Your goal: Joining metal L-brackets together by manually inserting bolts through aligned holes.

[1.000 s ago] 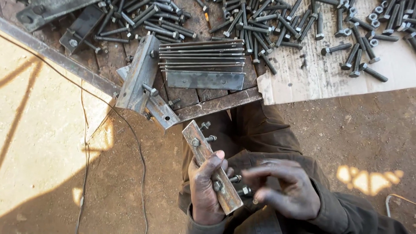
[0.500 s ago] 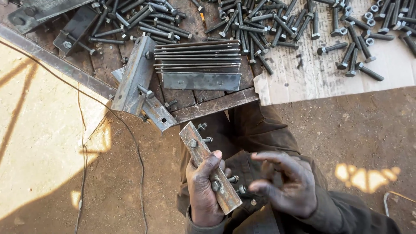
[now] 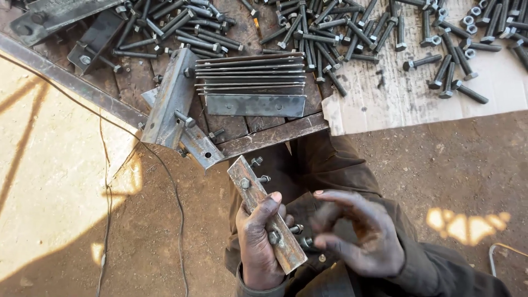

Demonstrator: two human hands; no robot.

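Observation:
My left hand grips a rusty angle-iron piece that has bolts through it, their threaded ends sticking out to the right. My right hand hovers just right of it, fingers curled and blurred, close to the lower bolt; whether the fingertips touch it I cannot tell. Both hands are over my lap in dark trousers.
A stack of flat steel plates lies ahead on a wooden board. Two bolted angle pieces rest left of it. Several loose bolts and nuts are scattered across cardboard. A thin wire crosses the dirt ground.
My right hand has lifted off the angle piece, opened a little and shifted right, then come back near the lower bolt. My left hand keeps its grip.

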